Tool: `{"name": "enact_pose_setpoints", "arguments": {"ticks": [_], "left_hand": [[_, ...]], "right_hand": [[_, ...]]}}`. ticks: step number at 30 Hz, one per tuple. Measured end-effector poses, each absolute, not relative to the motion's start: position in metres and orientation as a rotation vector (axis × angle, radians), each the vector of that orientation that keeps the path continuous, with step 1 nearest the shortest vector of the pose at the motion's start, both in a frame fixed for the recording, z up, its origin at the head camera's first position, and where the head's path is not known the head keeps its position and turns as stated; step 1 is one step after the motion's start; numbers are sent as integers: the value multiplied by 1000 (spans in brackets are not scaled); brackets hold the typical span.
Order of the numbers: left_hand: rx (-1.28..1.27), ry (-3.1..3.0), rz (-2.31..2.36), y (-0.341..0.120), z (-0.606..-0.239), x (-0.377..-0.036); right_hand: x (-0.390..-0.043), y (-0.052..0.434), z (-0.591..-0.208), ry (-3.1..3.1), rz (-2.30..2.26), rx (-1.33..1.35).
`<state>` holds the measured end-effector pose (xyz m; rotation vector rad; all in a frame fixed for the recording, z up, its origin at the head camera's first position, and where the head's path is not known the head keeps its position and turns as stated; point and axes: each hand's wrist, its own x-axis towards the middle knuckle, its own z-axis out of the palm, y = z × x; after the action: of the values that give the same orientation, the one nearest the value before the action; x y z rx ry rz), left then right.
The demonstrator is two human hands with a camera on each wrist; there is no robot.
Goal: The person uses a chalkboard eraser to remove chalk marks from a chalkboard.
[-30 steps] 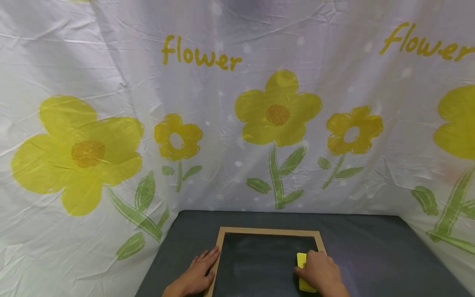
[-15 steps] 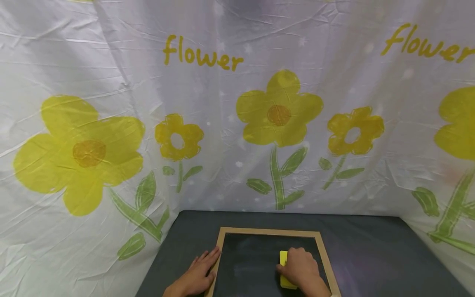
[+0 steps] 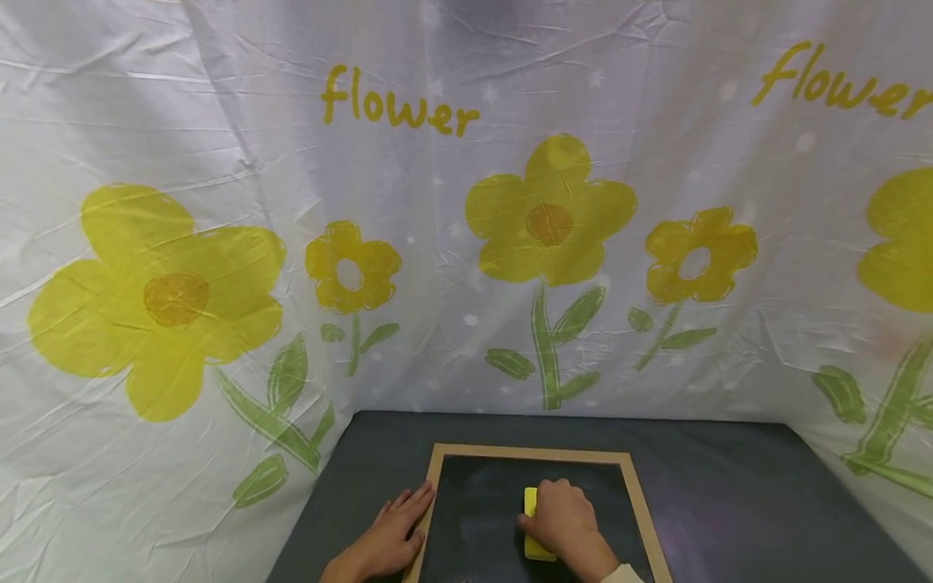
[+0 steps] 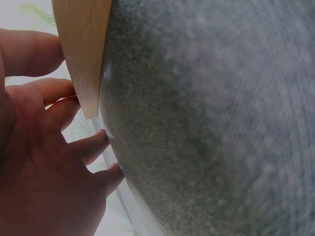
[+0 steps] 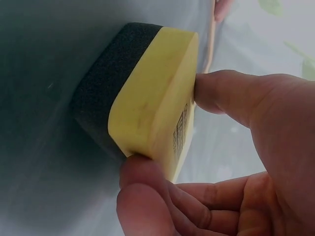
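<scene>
A small blackboard (image 3: 481,494) with a wooden frame lies on the dark table. My right hand (image 3: 564,522) grips a yellow board eraser (image 3: 538,548) near the middle of the board. In the right wrist view the eraser (image 5: 147,98) shows a black felt layer facing the board surface, with thumb and fingers on its yellow body. My left hand (image 3: 394,534) rests beside the frame's left side, fingers extended. In the left wrist view, some fingers of the left hand (image 4: 54,147) touch the wooden frame (image 4: 86,64) and others touch the table cloth.
A dark cloth covers the table (image 3: 714,486), reaching back to a white curtain (image 3: 430,348) printed with yellow flowers. The curtain also stands along the left and right sides. Faint pale smears mark the board.
My right hand has slid the eraser leftward across the blackboard, from beside the right frame edge to near the middle. The left hand stays in place.
</scene>
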<state>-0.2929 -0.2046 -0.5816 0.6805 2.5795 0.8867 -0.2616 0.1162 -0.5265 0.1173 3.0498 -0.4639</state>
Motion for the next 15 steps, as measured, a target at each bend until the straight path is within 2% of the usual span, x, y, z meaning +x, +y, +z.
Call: {"name": "enact_pose_setpoints", "arguments": {"ticks": [15], "left_hand": [[657, 2569, 876, -204, -580, -293]], "right_hand": [[-266, 95, -523, 3031, -499, 58]]}}
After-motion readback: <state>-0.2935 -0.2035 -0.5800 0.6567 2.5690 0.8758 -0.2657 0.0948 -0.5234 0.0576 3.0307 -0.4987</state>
